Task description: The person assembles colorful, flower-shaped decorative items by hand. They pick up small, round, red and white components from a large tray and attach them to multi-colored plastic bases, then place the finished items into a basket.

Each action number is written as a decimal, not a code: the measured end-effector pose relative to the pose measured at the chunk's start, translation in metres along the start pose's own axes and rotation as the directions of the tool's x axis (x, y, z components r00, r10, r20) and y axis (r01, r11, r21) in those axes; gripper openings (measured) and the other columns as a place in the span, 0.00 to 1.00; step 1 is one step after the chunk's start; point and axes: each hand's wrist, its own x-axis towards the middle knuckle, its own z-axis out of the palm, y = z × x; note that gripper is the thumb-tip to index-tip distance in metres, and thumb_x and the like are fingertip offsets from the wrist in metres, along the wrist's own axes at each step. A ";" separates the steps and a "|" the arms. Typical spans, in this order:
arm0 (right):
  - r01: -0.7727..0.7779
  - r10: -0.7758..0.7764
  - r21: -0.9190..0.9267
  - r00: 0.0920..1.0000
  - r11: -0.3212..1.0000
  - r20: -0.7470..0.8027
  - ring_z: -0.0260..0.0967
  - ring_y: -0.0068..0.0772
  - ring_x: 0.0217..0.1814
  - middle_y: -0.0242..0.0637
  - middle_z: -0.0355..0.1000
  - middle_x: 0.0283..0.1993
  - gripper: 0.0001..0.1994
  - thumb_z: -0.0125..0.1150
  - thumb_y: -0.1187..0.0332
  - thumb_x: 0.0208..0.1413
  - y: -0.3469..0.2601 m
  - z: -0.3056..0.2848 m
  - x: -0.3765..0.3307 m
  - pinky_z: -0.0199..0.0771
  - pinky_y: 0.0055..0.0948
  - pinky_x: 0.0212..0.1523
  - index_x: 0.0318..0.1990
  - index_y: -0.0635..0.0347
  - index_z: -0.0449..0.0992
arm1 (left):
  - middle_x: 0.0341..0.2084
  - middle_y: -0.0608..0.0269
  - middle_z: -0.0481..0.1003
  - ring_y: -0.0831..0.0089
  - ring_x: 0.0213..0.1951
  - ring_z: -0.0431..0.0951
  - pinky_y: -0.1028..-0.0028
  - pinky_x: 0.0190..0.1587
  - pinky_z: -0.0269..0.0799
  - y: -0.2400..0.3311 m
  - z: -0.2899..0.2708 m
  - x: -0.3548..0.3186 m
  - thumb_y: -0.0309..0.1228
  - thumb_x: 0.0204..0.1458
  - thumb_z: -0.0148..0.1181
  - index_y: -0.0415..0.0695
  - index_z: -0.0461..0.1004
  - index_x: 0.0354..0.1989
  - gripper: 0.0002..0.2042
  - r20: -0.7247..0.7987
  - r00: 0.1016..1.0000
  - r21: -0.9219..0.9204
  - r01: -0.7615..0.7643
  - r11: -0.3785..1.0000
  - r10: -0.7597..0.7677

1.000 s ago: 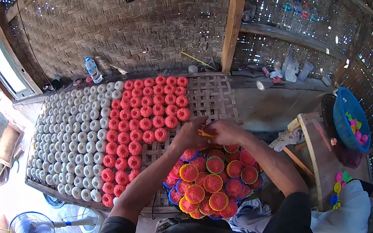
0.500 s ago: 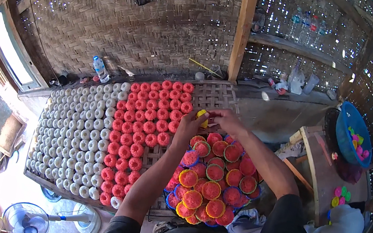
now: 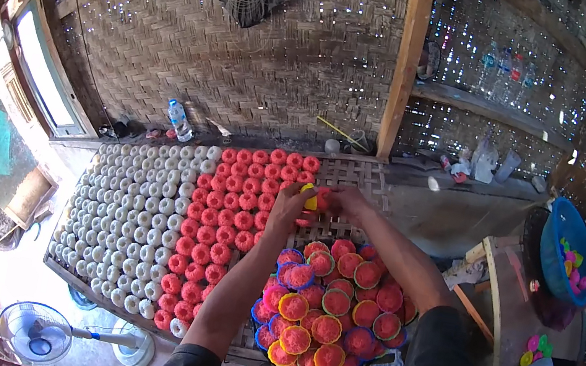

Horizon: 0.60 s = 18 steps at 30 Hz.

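Both hands meet over the far part of a woven rack [image 3: 377,191]. My left hand [image 3: 287,211] is closed on a small yellow mould [image 3: 309,198]. Against the mould's right side, a red molded cake [image 3: 323,199] sits in the curled fingers of my right hand [image 3: 351,203]. Rows of red ring-shaped cakes [image 3: 228,203] stand just left of my left hand. Nearer me, below my hands, a heap of colourful moulds filled with red crumbly stuff [image 3: 327,328] is piled up.
Pale ring-shaped cakes [image 3: 123,224] cover the rack's left side. A water bottle [image 3: 179,120] stands by the woven wall. To the right, a blue basin [image 3: 567,248] holds colourful moulds, beside a small table [image 3: 521,299]. A fan [image 3: 35,332] stands at lower left.
A red cake now shows between my hands beside the yellow mould, where only the mould showed before. The whole view has shifted, with the scene sitting slightly further right and lower.
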 end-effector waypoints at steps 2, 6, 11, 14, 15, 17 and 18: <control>0.034 -0.047 -0.129 0.994 0.991 -0.094 0.74 0.24 0.30 0.32 0.78 0.36 0.15 0.62 0.67 0.55 0.007 -0.030 0.049 0.77 0.28 0.30 0.49 0.56 0.77 | 0.42 0.52 0.75 0.65 0.36 0.80 0.68 0.28 0.83 0.004 -0.001 0.004 0.39 0.54 0.62 0.33 0.70 0.54 0.25 -0.092 0.996 -0.005 -0.008 1.000 0.007; 0.039 -0.305 -0.607 0.889 0.794 -0.342 0.77 0.28 0.35 0.36 0.79 0.37 0.17 0.65 0.64 0.50 -0.009 -0.055 0.113 0.78 0.33 0.33 0.48 0.57 0.79 | 0.43 0.50 0.74 0.63 0.35 0.80 0.67 0.28 0.84 -0.003 -0.023 0.011 0.40 0.53 0.62 0.33 0.69 0.55 0.26 -0.157 0.987 -0.033 0.002 0.999 -0.007; -0.020 -0.566 -0.820 0.714 0.572 -0.412 0.77 0.46 0.43 0.45 0.79 0.39 0.14 0.65 0.62 0.47 -0.006 -0.052 0.147 0.76 0.44 0.43 0.41 0.58 0.80 | 0.41 0.53 0.74 0.63 0.34 0.80 0.68 0.28 0.82 0.004 -0.026 -0.003 0.42 0.56 0.59 0.35 0.71 0.51 0.23 -0.191 0.981 -0.031 0.022 0.999 -0.027; -0.041 -0.636 -0.933 0.721 0.359 -0.276 0.76 0.50 0.45 0.47 0.78 0.41 0.14 0.64 0.62 0.48 -0.018 -0.046 0.133 0.75 0.46 0.46 0.41 0.59 0.79 | 0.39 0.53 0.74 0.64 0.33 0.80 0.69 0.28 0.81 0.000 -0.034 -0.013 0.43 0.58 0.56 0.37 0.71 0.50 0.21 -0.176 0.984 -0.032 0.024 0.999 -0.029; -0.035 -0.651 -0.959 0.727 0.281 -0.217 0.76 0.51 0.45 0.48 0.78 0.43 0.15 0.64 0.62 0.49 -0.018 -0.049 0.124 0.75 0.46 0.47 0.42 0.59 0.79 | 0.38 0.54 0.74 0.64 0.33 0.80 0.69 0.28 0.81 -0.003 -0.036 -0.016 0.43 0.59 0.55 0.37 0.71 0.50 0.21 -0.158 0.987 -0.032 0.026 0.999 -0.030; 0.162 -0.717 -0.962 0.696 0.222 -0.048 0.76 0.49 0.44 0.47 0.78 0.41 0.16 0.63 0.61 0.50 -0.013 -0.044 0.099 0.76 0.45 0.46 0.43 0.59 0.78 | 0.37 0.54 0.74 0.64 0.32 0.80 0.70 0.28 0.81 -0.007 -0.043 -0.029 0.43 0.59 0.54 0.37 0.71 0.51 0.21 -0.105 0.990 -0.112 0.082 0.990 -0.094; 0.264 -0.749 -0.948 0.661 0.180 0.042 0.76 0.49 0.43 0.47 0.77 0.41 0.16 0.63 0.61 0.51 -0.019 -0.035 0.084 0.76 0.44 0.46 0.44 0.60 0.78 | 0.36 0.54 0.74 0.64 0.32 0.80 0.70 0.29 0.81 -0.008 -0.047 -0.033 0.42 0.59 0.54 0.37 0.70 0.51 0.20 -0.082 0.990 -0.154 0.102 0.983 -0.116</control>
